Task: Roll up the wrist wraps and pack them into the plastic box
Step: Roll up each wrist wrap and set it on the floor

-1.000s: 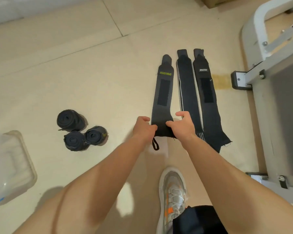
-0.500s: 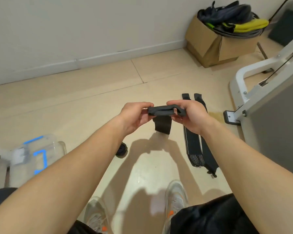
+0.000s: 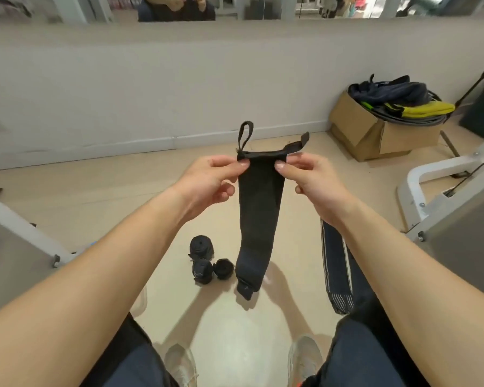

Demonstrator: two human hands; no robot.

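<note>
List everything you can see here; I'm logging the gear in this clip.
hanging wrist wrap: 1, black, in the air at centre, loop end up
rolled wrist wraps: 3, black, on the floor left of the hanging one
flat wrist wrap: at least 1, dark with white stripes, on the floor under the right forearm
cardboard box: 1, brown, right by the wall, holding dark and yellow-green gear
machine frames: 2, white and grey, far left and right
mirror: 1, along the wall's top
plastic box: not in view
shoes: 2, pale grey, bottom edge
left hand: pinches the wrap's top left corner
right hand: pinches its top right corner
</note>
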